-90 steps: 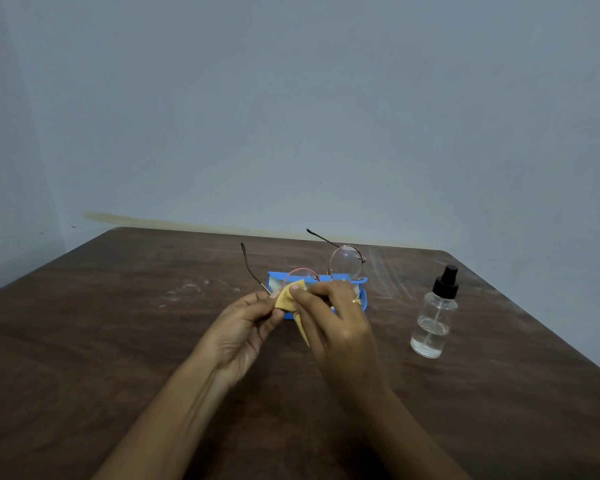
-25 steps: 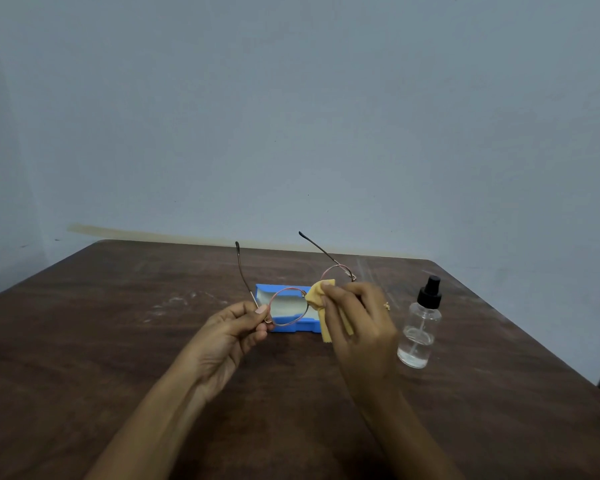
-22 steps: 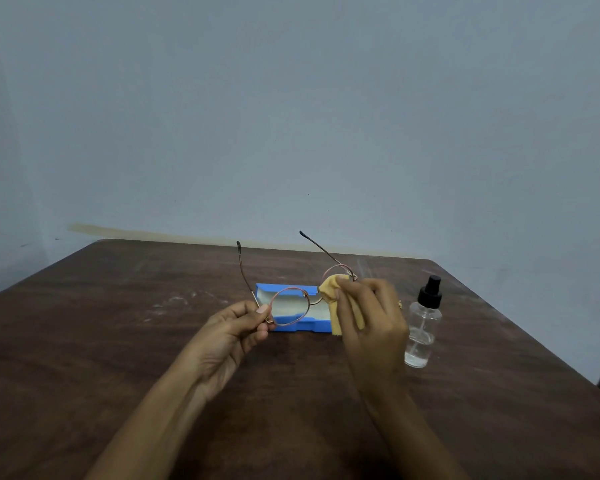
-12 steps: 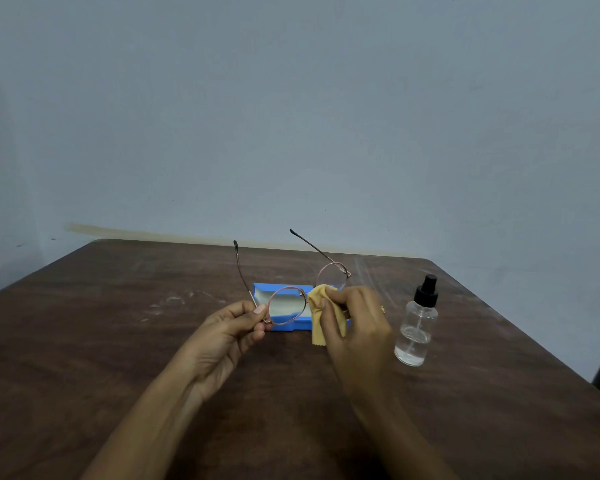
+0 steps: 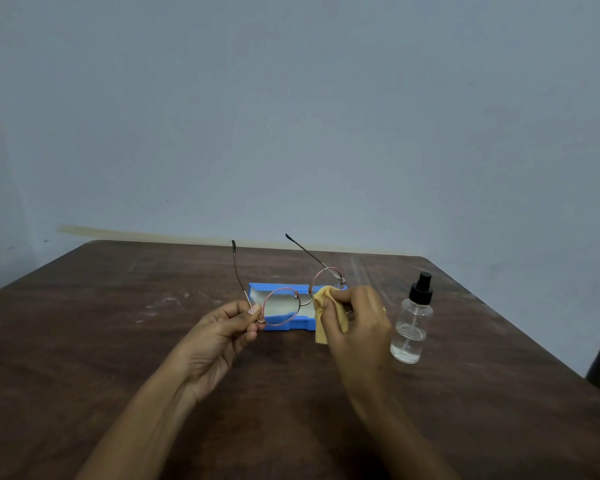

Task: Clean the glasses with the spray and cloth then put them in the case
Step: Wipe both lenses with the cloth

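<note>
Room: plain blue-grey wall behind a dark wooden surface (image 5: 84,341), scuffed pale in places.

Glasses (image 5: 293,299): thin pinkish wire frame, temples open and pointing away from me, held above the surface in front of the case.

Left hand (image 5: 219,336): fingers closed, pinching the frame at its left hinge.

Right hand (image 5: 357,323): closed on the cloth (image 5: 326,313), yellow, wrapped over the lower part of the right lens, one corner hanging free.

Case (image 5: 284,322): blue, open, pale lining, on the surface behind the glasses.

Spray (image 5: 411,327): clear bottle, black pump, upright just right of my right hand, little liquid left.

Change: a few seconds ago the cloth covered the left lens; now it works the right one. Judgement: wiping is near its end; folding the temples and casing the glasses remain.
</note>
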`<state>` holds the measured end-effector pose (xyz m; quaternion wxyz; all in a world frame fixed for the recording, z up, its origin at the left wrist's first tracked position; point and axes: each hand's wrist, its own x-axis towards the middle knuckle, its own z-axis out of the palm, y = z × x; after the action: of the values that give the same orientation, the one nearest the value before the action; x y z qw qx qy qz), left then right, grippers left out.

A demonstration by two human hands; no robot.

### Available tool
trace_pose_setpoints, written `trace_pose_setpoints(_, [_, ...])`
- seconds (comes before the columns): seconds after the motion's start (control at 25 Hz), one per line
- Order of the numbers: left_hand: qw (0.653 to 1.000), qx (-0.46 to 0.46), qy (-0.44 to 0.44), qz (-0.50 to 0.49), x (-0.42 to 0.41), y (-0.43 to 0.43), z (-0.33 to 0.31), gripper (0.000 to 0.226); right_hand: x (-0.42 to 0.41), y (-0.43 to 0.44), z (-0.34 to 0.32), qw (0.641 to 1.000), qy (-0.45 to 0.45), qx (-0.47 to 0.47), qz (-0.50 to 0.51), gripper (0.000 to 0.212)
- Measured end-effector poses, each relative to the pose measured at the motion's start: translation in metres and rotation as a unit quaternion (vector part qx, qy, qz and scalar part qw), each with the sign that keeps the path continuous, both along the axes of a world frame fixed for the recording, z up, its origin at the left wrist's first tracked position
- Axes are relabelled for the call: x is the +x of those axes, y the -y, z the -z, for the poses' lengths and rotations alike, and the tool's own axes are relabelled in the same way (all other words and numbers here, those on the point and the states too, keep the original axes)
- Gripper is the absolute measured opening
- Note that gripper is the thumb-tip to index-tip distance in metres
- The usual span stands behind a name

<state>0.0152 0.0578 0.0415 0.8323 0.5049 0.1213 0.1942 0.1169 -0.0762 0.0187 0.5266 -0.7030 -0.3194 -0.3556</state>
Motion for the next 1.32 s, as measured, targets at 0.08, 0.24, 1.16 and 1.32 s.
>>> trace_pose_setpoints(0.08, [1.000,-0.002,0.000,-0.002,0.000,-0.001,0.001,0.019,-0.005,-0.002,0.001,1.000,0.005,-0.013,-0.003,0.008])
trace_pose_setpoints(0.24, [1.000,-0.005,0.000,0.001,0.000,-0.003,0.001,0.016,-0.005,-0.001,0.000,1.000,-0.018,0.003,-0.014,0.008])
trace_pose_setpoints(1.16, [0.997,0.082,0.003,-0.012,-0.002,0.006,0.001,0.025,-0.002,0.004,-0.007,0.997,0.077,0.020,-0.011,0.016])
trace_pose_setpoints(1.32, [0.998,0.061,0.001,-0.003,-0.002,0.007,0.000,0.024,0.004,0.009,-0.007,0.998,0.018,0.065,0.005,0.013])
